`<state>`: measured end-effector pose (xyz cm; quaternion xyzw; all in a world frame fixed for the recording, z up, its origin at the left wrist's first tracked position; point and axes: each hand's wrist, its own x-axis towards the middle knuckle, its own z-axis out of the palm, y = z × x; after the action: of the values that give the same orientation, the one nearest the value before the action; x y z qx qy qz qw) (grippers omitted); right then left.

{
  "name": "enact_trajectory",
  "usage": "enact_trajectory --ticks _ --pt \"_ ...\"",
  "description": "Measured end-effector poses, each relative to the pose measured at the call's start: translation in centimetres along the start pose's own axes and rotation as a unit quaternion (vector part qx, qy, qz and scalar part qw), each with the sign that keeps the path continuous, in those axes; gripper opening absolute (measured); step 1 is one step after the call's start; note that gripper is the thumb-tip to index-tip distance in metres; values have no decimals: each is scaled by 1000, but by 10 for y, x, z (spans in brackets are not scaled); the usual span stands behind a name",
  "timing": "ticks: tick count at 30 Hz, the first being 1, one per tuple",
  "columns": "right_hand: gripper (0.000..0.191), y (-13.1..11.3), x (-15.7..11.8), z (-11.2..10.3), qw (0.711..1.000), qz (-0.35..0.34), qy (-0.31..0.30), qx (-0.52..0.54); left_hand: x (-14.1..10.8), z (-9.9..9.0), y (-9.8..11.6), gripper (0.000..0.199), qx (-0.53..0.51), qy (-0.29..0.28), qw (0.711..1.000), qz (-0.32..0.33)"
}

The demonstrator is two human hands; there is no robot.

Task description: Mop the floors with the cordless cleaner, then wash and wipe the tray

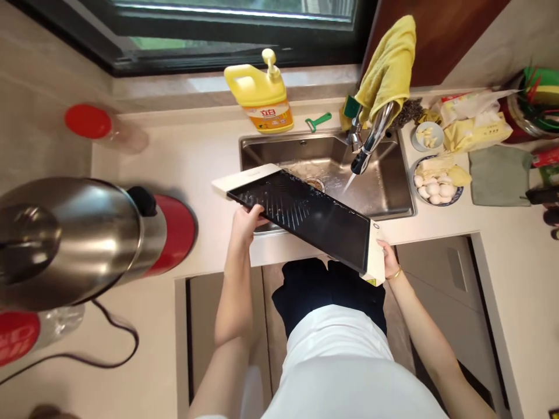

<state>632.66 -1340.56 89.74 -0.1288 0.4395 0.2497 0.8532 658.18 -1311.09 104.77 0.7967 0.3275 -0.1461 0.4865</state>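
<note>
A long black panel with white end blocks (323, 218) is held tilted across the front edge of the steel sink (406, 198). Water drops and wet streaks show on its dark, flat face; its exact kind I cannot make out. My left hand (248, 224) grips the near edge by the left end, thumb on top. Around the white block at the right end my right hand (390, 260) is closed, with its fingers partly hidden. Beyond the panel, water runs from the faucet (371, 142) into the sink.
A yellow cloth (388, 64) hangs over the faucet. Behind the sink are a detergent jug (264, 96) and a green peeler (318, 121). To the right stand a plate of mushrooms (437, 187) and a small bowl (428, 138). A large steel-and-red appliance (100, 233) occupies the left counter.
</note>
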Motion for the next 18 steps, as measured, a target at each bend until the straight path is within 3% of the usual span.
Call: enact_trajectory --ticks 4,8,11,14,16,18 --pt "24 -18 5 15 999 18 -33 -8 -7 1 38 13 58 41 997 42" --pt "29 -37 10 26 992 43 -121 -13 -6 12 76 21 125 47 988 81" --pt "31 -44 11 24 983 57 -176 -11 4 25 101 29 252 60 964 63" --pt "37 -49 14 14 974 110 -197 7 20 38 114 59 329 81 937 89" --pt "42 -52 16 8 968 145 -205 25 32 45 114 55 357 75 923 117" --pt "44 -55 18 5 960 175 -216 40 45 51 110 48 368 99 903 199"
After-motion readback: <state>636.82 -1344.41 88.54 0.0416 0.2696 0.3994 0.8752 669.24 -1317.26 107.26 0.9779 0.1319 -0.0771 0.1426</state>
